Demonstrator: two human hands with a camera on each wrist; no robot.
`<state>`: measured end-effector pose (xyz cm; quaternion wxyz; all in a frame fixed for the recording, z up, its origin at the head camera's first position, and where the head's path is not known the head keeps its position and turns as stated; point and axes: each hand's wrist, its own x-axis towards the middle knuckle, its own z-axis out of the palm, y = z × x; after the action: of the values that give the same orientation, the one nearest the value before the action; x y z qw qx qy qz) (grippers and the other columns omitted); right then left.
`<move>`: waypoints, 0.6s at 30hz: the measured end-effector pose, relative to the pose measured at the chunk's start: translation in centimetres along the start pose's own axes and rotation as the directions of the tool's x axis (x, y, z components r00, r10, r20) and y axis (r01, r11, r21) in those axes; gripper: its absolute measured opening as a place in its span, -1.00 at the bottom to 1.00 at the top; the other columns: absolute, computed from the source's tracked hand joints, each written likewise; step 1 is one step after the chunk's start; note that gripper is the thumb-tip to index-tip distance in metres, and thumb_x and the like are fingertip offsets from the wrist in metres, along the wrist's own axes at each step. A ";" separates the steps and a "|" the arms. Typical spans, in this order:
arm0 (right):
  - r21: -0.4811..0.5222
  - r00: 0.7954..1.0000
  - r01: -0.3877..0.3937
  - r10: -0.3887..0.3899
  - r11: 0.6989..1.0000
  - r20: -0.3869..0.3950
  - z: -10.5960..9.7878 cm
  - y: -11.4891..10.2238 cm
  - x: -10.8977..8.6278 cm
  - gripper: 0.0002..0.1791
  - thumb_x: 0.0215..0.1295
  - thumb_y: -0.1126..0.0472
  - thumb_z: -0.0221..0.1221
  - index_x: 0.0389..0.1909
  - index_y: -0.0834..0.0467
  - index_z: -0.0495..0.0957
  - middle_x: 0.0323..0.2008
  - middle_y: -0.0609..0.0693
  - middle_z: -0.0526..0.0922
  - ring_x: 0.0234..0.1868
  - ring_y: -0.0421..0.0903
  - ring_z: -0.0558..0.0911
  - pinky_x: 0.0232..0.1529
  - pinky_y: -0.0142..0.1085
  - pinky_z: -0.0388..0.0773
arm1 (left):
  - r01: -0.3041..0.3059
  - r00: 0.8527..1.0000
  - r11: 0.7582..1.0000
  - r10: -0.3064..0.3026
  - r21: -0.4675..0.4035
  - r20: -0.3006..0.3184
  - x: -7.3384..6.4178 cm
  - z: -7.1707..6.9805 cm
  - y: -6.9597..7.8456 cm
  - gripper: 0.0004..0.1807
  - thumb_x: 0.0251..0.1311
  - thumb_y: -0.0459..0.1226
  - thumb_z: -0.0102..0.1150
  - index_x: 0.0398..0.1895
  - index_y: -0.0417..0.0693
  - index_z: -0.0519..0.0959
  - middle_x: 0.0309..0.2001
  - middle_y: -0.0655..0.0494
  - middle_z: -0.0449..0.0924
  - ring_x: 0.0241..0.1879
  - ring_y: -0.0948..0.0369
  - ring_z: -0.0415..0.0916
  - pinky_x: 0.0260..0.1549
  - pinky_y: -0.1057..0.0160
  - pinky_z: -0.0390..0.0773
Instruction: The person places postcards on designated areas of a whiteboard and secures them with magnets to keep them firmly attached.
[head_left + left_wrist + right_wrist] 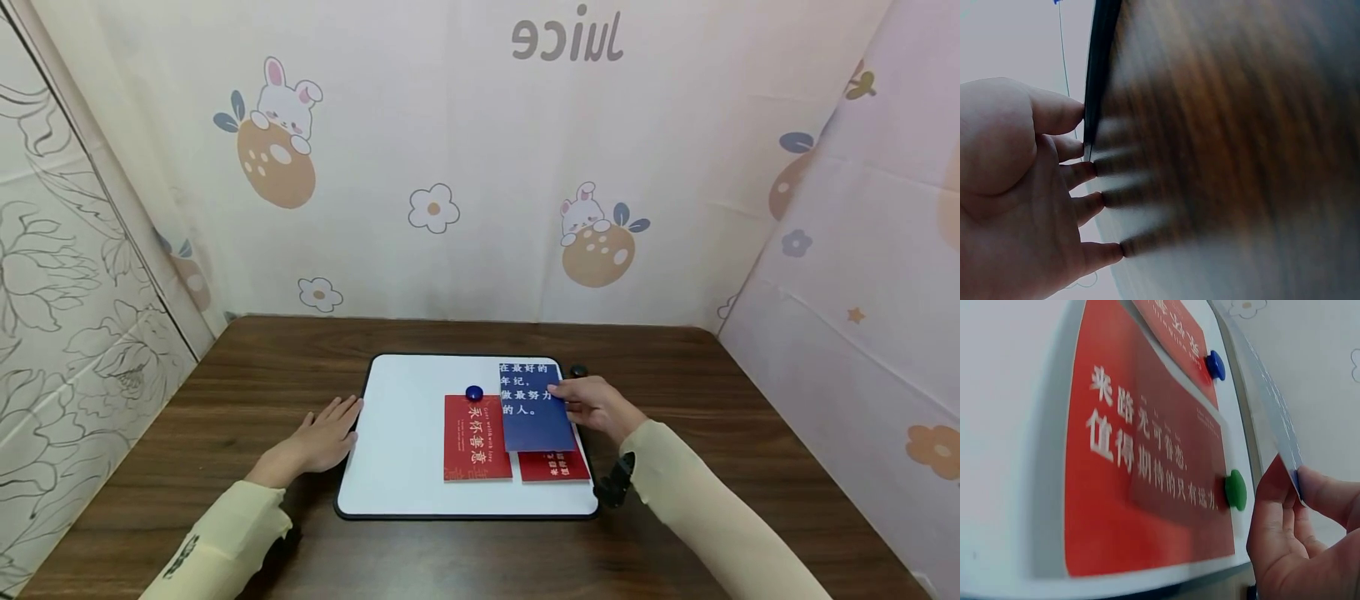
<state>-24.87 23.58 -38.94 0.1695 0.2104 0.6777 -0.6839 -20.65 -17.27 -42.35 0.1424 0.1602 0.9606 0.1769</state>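
Note:
A white magnetic board (393, 454) with a black rim lies on the table. My right hand (597, 405) pinches the right edge of a dark blue card (536, 432) with white Chinese lettering. In the right wrist view this card is raised off the board and seen nearly edge-on. Beneath it is a red card (1147, 456), with a green magnet (1235, 490) at its edge. Another red card (467, 454) lies left of it, a blue magnet (474, 392) at its top edge. My left hand (321, 437), fingers extended, touches the board's left rim.
The brown wooden table (420, 558) surrounds the board. Just off the board's upper right corner sits a small dark round object (578, 370). A patterned curtain (480, 275) hangs behind the table, with more patterned cloth at both sides.

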 end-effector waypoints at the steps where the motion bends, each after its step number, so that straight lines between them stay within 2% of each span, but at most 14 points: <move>1: -0.003 1.000 -0.002 0.002 1.000 0.000 0.2 0.0 0.0 -0.40 0.27 0.31 0.22 0.30 0.37 0.28 -0.21 0.12 0.60 -0.27 -0.04 0.58 -0.20 -0.24 0.61 | -0.001 1.000 1.000 0.001 0.001 -0.001 0.0 0.0 0.0 -0.38 0.43 -0.25 -0.17 0.45 -0.34 0.00 0.44 -0.34 -0.10 0.42 -0.25 -0.23 0.21 -0.40 -0.21; 8: -0.017 1.000 -0.007 0.006 1.000 -0.020 1.8 -0.1 0.3 -0.44 0.26 0.30 0.23 0.26 0.35 0.35 -0.06 0.20 0.59 -0.22 -0.02 0.60 -0.12 -0.23 0.60 | 0.002 1.000 1.000 -0.002 -0.003 -0.001 -0.1 0.0 0.1 -0.38 0.43 -0.25 -0.17 0.45 -0.34 0.00 0.44 -0.34 -0.10 0.41 -0.26 -0.22 0.20 -0.40 -0.20; 18: -0.054 1.000 -0.018 0.017 0.998 -0.020 4.5 0.5 0.6 -0.50 0.25 0.31 0.24 0.20 0.35 0.41 -0.05 0.24 0.54 -0.20 0.00 0.54 -0.29 -0.32 0.58 | 0.000 1.000 1.000 0.000 -0.012 -0.001 -0.2 -0.2 0.4 -0.38 0.43 -0.26 -0.16 0.45 -0.35 0.01 0.44 -0.35 -0.10 0.41 -0.27 -0.22 0.20 -0.40 -0.19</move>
<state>-25.41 19.06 -39.68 0.1747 0.2182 0.6958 -0.6616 -20.39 -17.07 -41.98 0.1431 0.1592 0.9596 0.1828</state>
